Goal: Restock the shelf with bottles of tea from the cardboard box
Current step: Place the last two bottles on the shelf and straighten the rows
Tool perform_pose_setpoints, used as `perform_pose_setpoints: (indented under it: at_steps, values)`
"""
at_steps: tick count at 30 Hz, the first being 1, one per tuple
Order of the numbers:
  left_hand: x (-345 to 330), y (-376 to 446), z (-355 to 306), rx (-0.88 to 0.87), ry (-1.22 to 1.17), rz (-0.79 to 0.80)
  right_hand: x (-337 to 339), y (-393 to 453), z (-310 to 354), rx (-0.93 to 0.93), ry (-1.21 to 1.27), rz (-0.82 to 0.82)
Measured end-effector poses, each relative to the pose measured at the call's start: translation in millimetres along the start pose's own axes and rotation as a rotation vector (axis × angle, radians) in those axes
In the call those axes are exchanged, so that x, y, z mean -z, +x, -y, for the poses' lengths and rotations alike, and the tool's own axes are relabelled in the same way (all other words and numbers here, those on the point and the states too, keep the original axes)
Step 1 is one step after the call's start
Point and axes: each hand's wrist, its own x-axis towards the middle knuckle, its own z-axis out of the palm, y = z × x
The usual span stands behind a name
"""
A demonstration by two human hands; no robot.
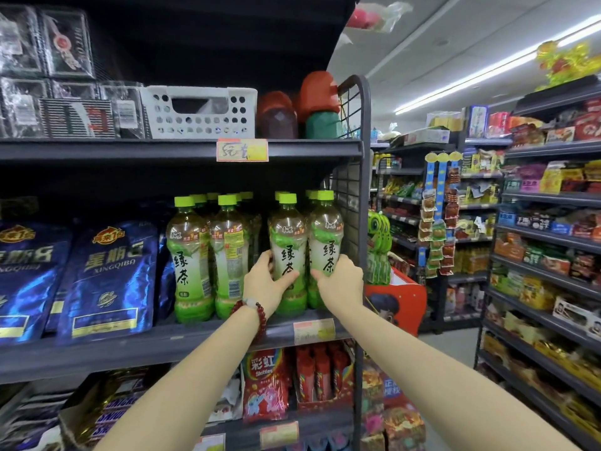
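Both hands grip upright green tea bottles standing on the grey shelf (182, 340): left hand (265, 281) wrapped around one bottle (287, 242), right hand (340, 279) clasping its neighbour (327, 236) at three o'clock, with more bottles (208, 255) at nine o'clock beside blue bags (110, 275).

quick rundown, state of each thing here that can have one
left hand: wrapped around a tea bottle
right hand: wrapped around the neighbouring bottle
left-held bottle: upright on the shelf, capped
right-held bottle: upright at the shelf's end, capped
other front bottles: upright, capped, untouched
white basket: upright on the upper shelf
blue bags: standing, sealed
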Motion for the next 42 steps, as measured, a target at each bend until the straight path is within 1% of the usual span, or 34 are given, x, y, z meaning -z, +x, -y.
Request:
perform_pose_setpoints:
  at_steps: [5,10,13,17,19,23,26,35,37,40,42]
  values:
    - [-2,7,6,0.015,-0.032,-0.020,-9,4,-5,0.004,0.013,0.003]
    - [-1,9,15,0.067,-0.053,-0.055,-14,3,-8,0.052,0.050,0.035]
    - [-1,7,19,0.051,0.007,-0.028,-11,5,-13,0.099,0.062,0.069]
    - [-5,7,14,0.086,0.115,-0.064,-7,7,-16,0.114,0.093,0.144]
    - [-2,10,14,0.109,0.086,-0.037,-4,7,-16,0.114,0.094,0.143]
    - [8,8,12,0.123,-0.047,0.093,0,3,-18,0.152,0.052,0.152]
    - [8,5,11,0.138,-0.051,0.084,-4,1,-20,0.125,0.034,0.124]
    - [13,-6,6,0.100,0.063,0.096,0,-5,-16,0.107,0.038,0.146]
    - [14,-12,3,0.085,0.147,0.094,0,-9,-15,0.096,0.044,0.153]
    - [13,-21,0,0.106,0.340,0.096,2,-16,-15,0.078,0.048,0.151]
    - [11,-25,-1,0.126,0.401,0.080,2,-20,-13,0.084,0.023,0.144]
